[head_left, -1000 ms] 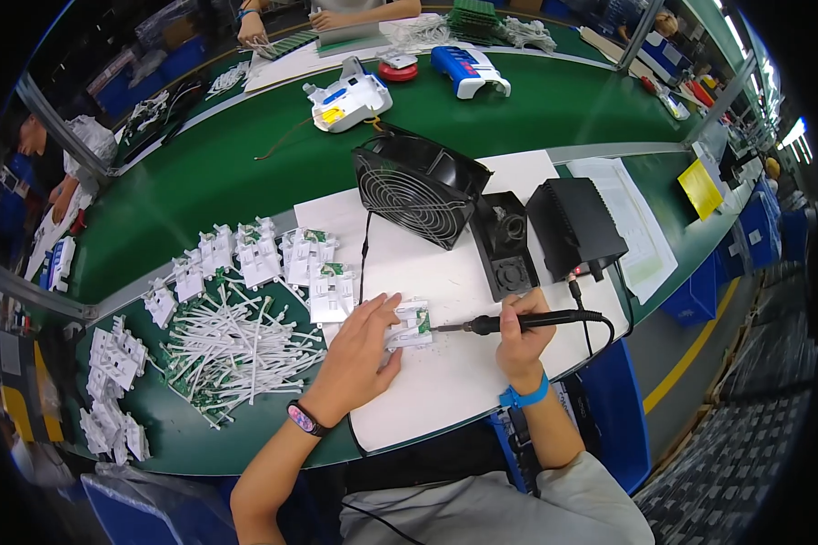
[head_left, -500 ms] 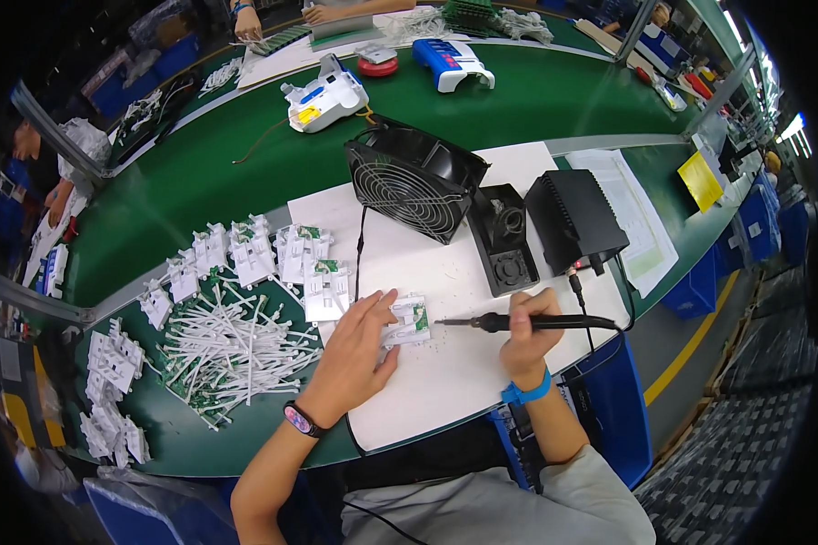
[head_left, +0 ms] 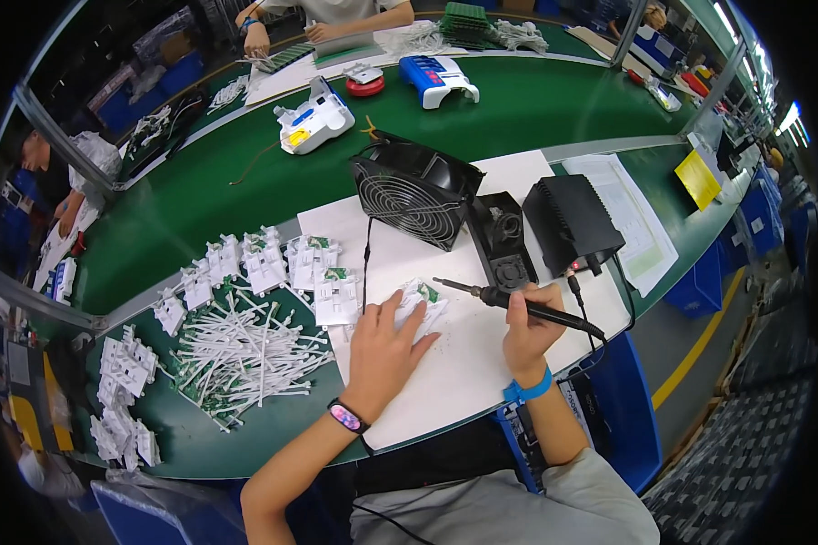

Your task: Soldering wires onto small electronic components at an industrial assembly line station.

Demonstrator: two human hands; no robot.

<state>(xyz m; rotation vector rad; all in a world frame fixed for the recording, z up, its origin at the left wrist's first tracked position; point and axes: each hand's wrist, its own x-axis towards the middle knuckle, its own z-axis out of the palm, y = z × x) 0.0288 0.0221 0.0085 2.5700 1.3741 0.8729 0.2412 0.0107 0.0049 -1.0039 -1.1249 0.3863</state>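
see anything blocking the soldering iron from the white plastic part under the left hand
Nothing visible stands between the soldering iron in the right hand and the white plastic part; the left hand partly covers it.

Green bench (head_left: 211, 451): white sheet (head_left: 463, 386), papers (head_left: 629, 218), plastic housings (head_left: 124, 369), cable heap (head_left: 245, 350) (white, tangled).

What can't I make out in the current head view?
All in the head view:
White plastic part: partly hidden under the left hand.
Small green circuit board: any solder joints are too small to tell.
Soldering iron: part of its handle is hidden by the right hand.
Pile of white cables: lower ones are covered by those on top.
Co-worker opposite: head cut off by the top edge.
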